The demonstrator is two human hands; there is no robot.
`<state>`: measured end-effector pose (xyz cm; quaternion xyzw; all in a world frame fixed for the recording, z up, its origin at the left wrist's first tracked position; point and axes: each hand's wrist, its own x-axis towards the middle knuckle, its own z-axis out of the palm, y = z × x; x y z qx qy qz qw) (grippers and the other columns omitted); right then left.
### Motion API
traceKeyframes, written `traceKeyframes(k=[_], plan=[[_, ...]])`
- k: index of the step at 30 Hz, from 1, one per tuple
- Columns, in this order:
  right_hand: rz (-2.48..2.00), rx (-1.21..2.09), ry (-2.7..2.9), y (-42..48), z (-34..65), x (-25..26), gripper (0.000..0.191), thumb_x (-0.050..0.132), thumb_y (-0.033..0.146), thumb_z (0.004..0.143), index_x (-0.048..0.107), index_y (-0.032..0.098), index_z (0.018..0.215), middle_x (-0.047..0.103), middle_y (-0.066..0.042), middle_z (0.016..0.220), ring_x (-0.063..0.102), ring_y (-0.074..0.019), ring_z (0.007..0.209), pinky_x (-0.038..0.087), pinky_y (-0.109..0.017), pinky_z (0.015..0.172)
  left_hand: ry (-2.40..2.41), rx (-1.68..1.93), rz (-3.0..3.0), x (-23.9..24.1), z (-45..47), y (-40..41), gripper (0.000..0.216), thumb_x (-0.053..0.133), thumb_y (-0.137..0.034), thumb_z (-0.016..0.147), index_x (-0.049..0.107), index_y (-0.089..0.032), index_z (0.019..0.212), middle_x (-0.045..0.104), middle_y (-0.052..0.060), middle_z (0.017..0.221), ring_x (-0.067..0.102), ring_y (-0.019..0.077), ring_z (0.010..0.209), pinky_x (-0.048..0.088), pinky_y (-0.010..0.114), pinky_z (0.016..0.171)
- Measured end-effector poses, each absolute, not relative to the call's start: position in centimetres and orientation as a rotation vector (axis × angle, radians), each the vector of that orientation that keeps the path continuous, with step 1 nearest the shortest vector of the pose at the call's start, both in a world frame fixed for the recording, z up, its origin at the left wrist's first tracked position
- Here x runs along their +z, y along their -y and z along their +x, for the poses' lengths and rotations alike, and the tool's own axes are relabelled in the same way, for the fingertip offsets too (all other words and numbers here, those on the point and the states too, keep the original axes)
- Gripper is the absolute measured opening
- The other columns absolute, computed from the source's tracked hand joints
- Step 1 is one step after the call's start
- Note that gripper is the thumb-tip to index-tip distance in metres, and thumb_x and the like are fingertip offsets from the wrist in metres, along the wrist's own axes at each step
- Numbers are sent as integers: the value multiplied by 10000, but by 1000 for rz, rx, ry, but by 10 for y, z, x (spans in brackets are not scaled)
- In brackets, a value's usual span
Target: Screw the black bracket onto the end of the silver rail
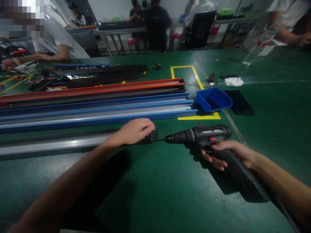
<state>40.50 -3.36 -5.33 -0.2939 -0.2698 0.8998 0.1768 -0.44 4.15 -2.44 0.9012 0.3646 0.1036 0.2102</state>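
Note:
My left hand (136,130) is closed over the right end of a long dark metal rail (53,145) that lies across the green table, fingers pressing a small black end piece (153,136). My right hand (228,154) grips the handle of a black cordless drill (206,135), held level. The drill's bit points left and meets the black end piece on the rail.
Behind the rail lie several long blue, grey and orange rails (97,103). A blue parts bin (213,99) sits on a yellow taped outline, a black phone (239,102) beside it. Black cable-chain parts (97,75) lie further back. Other people work at the table's far edges.

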Motion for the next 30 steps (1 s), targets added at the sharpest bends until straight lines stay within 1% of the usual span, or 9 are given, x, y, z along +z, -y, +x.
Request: traceKeyframes(k=[7,12,23,30], plan=[[-797,2546,774,34,403,-52,308,741,319,960,781,60,1121,745,-84,935,634,-78,579,621,-229,630,-1014,293,2500,-23,-4,-41,419,387,-411,1124,748,-203,1078,762,66,1120,693,229,1037,501,355,933],[-801,2552,773,33,404,-52,289,731,313,964,776,71,1114,746,-88,944,642,-85,586,619,-235,625,-1009,298,2502,-23,-4,-41,413,395,-404,1120,753,-202,1078,763,70,1119,694,229,1034,502,354,928],[-765,2559,768,33,404,-52,317,735,303,967,781,42,1141,748,-97,947,653,-85,596,624,-237,640,-1008,294,2501,-25,-5,-42,426,385,-423,1133,743,-199,1080,756,60,1116,689,227,1039,485,341,926],[-790,2555,782,33,404,-53,313,733,327,965,791,66,1127,747,-84,943,635,-80,589,614,-236,634,-1011,300,2491,-25,-4,-41,424,389,-418,1131,746,-196,1084,759,64,1130,690,225,1045,489,336,927]])
